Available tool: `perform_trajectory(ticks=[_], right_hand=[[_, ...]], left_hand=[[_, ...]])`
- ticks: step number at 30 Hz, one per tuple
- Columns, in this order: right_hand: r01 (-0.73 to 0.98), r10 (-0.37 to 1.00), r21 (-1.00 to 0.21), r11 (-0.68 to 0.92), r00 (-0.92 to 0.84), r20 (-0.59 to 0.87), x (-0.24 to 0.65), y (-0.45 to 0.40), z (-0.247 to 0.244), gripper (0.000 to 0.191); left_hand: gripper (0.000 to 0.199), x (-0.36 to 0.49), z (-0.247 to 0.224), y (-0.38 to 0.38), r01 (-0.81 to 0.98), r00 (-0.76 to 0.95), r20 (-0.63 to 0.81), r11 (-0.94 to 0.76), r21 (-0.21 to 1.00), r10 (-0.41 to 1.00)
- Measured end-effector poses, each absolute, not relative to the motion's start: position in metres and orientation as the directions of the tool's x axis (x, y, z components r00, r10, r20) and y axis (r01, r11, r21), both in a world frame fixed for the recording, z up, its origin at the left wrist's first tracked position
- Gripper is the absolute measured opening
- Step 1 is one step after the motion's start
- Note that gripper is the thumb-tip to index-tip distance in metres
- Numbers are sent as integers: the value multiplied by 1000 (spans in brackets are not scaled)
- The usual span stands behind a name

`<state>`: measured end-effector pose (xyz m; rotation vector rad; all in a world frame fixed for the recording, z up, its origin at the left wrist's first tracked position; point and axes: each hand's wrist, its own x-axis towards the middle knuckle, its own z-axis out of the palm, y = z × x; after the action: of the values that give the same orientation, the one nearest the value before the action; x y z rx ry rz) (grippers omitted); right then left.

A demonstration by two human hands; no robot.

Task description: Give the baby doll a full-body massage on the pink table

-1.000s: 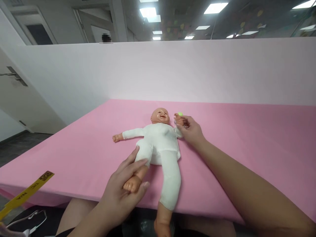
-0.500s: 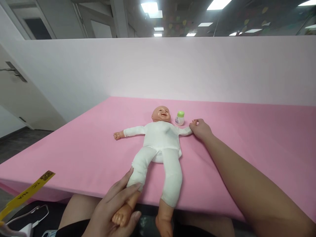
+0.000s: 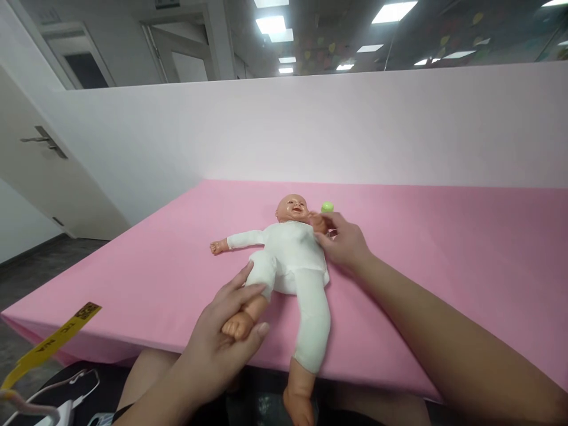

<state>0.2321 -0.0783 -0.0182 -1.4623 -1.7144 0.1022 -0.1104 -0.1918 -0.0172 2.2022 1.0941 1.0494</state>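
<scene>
A baby doll [image 3: 293, 251] with a white cloth body lies on its back on a pink-covered table [image 3: 146, 266], head away from me. My left hand [image 3: 222, 331] cups the foot and lower leg on the left side, fingers along the shin, and that leg is bent up toward the body. My right hand [image 3: 344, 239] grips the doll's hand on the right side, held up near its chin. Behind my right fingers stands a small bottle; only its green cap [image 3: 327, 207] shows well. The doll's other arm lies stretched out to the left.
A white wall [image 3: 310, 130] with glass above closes off the far side. At the lower left are a yellow tag [image 3: 53, 343] and a white cable [image 3: 84, 378]. A door [image 3: 53, 160] stands beyond the table's left side. The table's front edge is just before my lap.
My left hand has pushed the doll's leg up and away from me, bending it. My right hand has brought the doll's arm inward to its chest, now partly covering the bottle.
</scene>
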Motion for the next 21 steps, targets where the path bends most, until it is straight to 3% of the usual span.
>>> perform_trajectory(ticks=[3,7,16,21], right_hand=[[833,845,-328,446,-273,459,213,-90,-10,19],[831,801,-188,524,-405,441,205,-94,-4,18],[837,810,-184,515,-404,425,205,-91,-6,18],[825,834,-321,465,-287,471,208,-89,-13,17]], left_hand=[[50,-95,-13,-169,459,378,409,-552,696,830],[49,-78,-15,-140,485,351,406,-535,692,844],[48,-69,-19,-123,480,357,384,-520,706,851],[44,-77,-21,-133,496,352,431,-556,667,831]])
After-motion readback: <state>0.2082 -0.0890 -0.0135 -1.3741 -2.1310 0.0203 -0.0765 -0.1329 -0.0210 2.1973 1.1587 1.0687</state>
